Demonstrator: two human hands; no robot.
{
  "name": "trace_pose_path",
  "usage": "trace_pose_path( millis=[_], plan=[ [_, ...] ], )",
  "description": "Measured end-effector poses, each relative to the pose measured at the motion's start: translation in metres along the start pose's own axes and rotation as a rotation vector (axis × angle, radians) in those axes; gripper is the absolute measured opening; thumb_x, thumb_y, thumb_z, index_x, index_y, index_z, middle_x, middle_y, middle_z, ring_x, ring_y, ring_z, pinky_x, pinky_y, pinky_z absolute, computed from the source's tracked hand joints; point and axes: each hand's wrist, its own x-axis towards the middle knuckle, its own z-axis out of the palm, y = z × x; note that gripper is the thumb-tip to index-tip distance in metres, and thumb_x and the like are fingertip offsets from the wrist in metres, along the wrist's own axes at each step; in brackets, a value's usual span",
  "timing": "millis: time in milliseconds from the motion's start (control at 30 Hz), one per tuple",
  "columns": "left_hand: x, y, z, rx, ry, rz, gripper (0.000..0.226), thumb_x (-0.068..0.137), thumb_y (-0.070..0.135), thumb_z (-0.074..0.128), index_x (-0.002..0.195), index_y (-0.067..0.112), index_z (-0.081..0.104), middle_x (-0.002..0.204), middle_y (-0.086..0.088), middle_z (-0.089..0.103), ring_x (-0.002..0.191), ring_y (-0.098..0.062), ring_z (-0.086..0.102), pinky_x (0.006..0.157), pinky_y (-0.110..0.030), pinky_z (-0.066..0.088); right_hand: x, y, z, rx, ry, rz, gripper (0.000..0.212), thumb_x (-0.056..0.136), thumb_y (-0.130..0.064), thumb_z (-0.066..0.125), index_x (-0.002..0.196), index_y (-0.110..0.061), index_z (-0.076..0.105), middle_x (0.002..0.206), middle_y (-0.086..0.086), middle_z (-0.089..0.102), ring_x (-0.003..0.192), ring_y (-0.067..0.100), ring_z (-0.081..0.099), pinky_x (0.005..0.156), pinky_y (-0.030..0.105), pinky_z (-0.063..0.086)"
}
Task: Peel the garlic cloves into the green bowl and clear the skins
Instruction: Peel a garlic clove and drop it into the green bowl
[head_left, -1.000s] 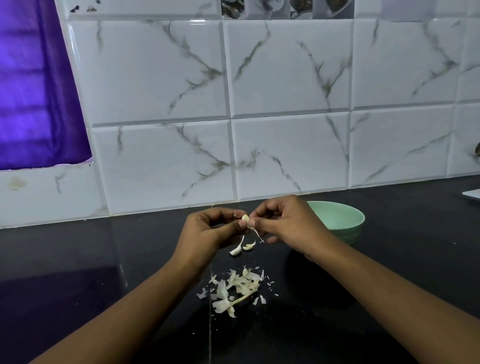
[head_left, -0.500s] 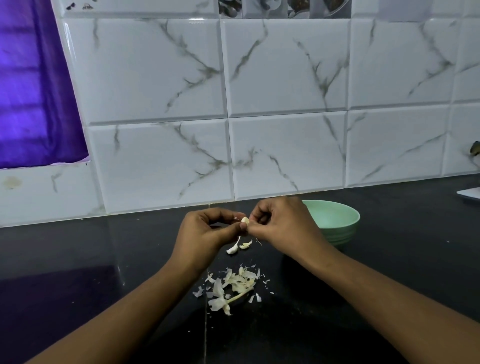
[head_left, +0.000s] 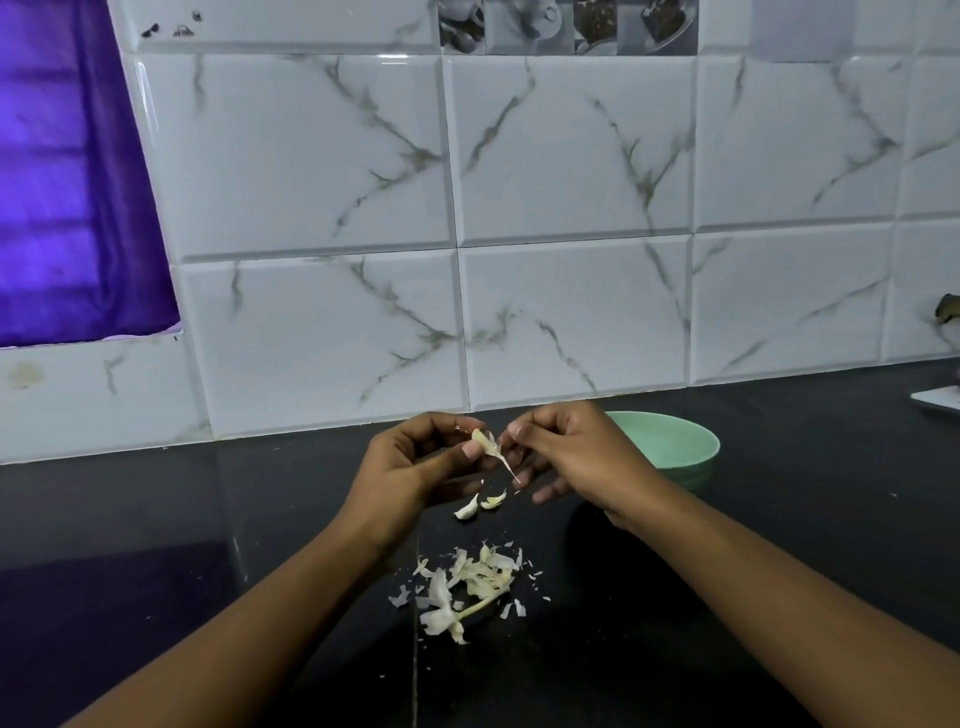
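Note:
My left hand (head_left: 415, 467) pinches a small garlic clove (head_left: 485, 441) between thumb and fingers above the black counter. My right hand (head_left: 566, 452) pinches a thin strip of skin (head_left: 506, 465) that hangs down from that clove. Two more cloves (head_left: 478, 506) lie on the counter just below the hands. A heap of peeled skins and a stem (head_left: 467, 587) lies nearer to me. The green bowl (head_left: 675, 447) stands behind my right hand; its inside is mostly hidden.
The black counter (head_left: 779, 545) runs to a white marble-tiled wall (head_left: 571, 208). A purple curtain (head_left: 67, 182) hangs at the left. The corner of a white flat object (head_left: 940, 400) shows at the far right edge.
A strip of skin now hangs peeled away from the clove, pulled down and right by my right hand. Both hands stay in the same place.

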Motion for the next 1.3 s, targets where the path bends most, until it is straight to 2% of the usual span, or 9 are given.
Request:
trace_pose_path(
  millis=[167, 233, 400, 500, 633, 833, 967, 1200, 1300],
  plan=[
    [0.001, -0.002, -0.001, -0.006, -0.008, -0.042, 0.014, 0.083, 0.001, 0.061, 0.092, 0.01, 0.067, 0.076, -0.006, 0.071, 0.07, -0.014, 0.07, 0.059, -0.022, 0.055, 0.0, -0.001, -0.004, -0.043, 0.004, -0.104, 0.018, 0.079, -0.01, 0.075, 0.064, -0.016, 0.066, 0.058, -0.001, 0.064, 0.054, 0.009, 0.06, 0.047, 0.023, 0.048],
    [0.001, -0.003, 0.0, -0.005, -0.003, -0.04, 0.016, 0.082, 0.002, 0.062, 0.092, 0.011, 0.069, 0.075, -0.007, 0.071, 0.068, -0.013, 0.069, 0.059, -0.022, 0.055, -0.001, -0.001, -0.004, -0.032, 0.015, -0.123, 0.021, 0.074, -0.006, 0.078, 0.065, -0.017, 0.063, 0.058, -0.004, 0.061, 0.053, 0.006, 0.057, 0.047, 0.024, 0.048],
    [0.002, -0.005, 0.0, 0.039, 0.009, -0.042, 0.019, 0.085, 0.002, 0.062, 0.099, 0.009, 0.072, 0.083, -0.01, 0.074, 0.072, -0.014, 0.07, 0.061, -0.023, 0.055, -0.002, -0.003, -0.002, 0.022, 0.001, -0.137, 0.008, 0.082, -0.01, 0.071, 0.079, -0.017, 0.068, 0.074, 0.004, 0.071, 0.066, 0.013, 0.069, 0.056, 0.026, 0.055],
    [0.001, -0.005, 0.0, 0.039, 0.006, -0.031, 0.021, 0.08, 0.007, 0.064, 0.1, 0.009, 0.072, 0.088, -0.013, 0.075, 0.077, -0.019, 0.071, 0.067, -0.029, 0.059, -0.002, -0.002, 0.0, -0.029, 0.03, -0.163, 0.011, 0.083, -0.009, 0.07, 0.076, -0.017, 0.07, 0.071, 0.004, 0.072, 0.067, 0.012, 0.07, 0.06, 0.025, 0.055],
    [0.002, -0.005, 0.001, 0.123, 0.045, 0.019, 0.02, 0.082, 0.001, 0.066, 0.097, 0.012, 0.071, 0.083, -0.01, 0.075, 0.069, -0.016, 0.068, 0.057, -0.023, 0.055, -0.001, 0.0, 0.001, -0.041, 0.001, -0.132, 0.009, 0.085, -0.009, 0.067, 0.077, -0.012, 0.07, 0.071, 0.006, 0.072, 0.066, 0.011, 0.07, 0.059, 0.022, 0.055],
    [0.002, -0.006, 0.0, 0.25, 0.077, 0.103, 0.017, 0.079, 0.003, 0.071, 0.091, 0.015, 0.071, 0.078, -0.01, 0.073, 0.066, -0.017, 0.066, 0.062, -0.028, 0.057, -0.001, 0.0, 0.002, -0.072, 0.023, -0.11, 0.014, 0.085, -0.005, 0.065, 0.072, -0.011, 0.068, 0.062, 0.002, 0.07, 0.06, 0.012, 0.069, 0.054, 0.021, 0.053],
    [0.001, -0.007, 0.001, 0.277, 0.103, 0.123, 0.015, 0.078, 0.003, 0.073, 0.087, 0.015, 0.072, 0.076, -0.011, 0.073, 0.067, -0.018, 0.069, 0.064, -0.03, 0.058, -0.005, 0.0, 0.005, -0.273, 0.14, -0.197, 0.017, 0.08, -0.012, 0.068, 0.065, -0.02, 0.067, 0.058, 0.002, 0.069, 0.058, 0.014, 0.069, 0.063, 0.035, 0.059],
    [-0.001, -0.005, 0.004, 0.272, 0.101, 0.129, 0.014, 0.078, 0.003, 0.073, 0.089, 0.011, 0.071, 0.077, -0.012, 0.073, 0.073, -0.023, 0.071, 0.071, -0.037, 0.06, -0.008, -0.002, 0.01, -0.438, 0.249, -0.297, 0.015, 0.069, -0.034, 0.071, 0.066, -0.021, 0.067, 0.051, -0.01, 0.061, 0.055, 0.005, 0.061, 0.059, 0.023, 0.05],
    [-0.001, -0.005, 0.004, 0.24, 0.088, 0.118, 0.014, 0.078, 0.002, 0.071, 0.09, 0.01, 0.07, 0.078, -0.013, 0.073, 0.072, -0.021, 0.071, 0.067, -0.032, 0.059, -0.008, 0.0, 0.009, -0.334, 0.219, -0.25, 0.019, 0.063, -0.037, 0.071, 0.064, -0.019, 0.065, 0.053, -0.005, 0.061, 0.053, 0.012, 0.062, 0.058, 0.031, 0.054]
  ],
)
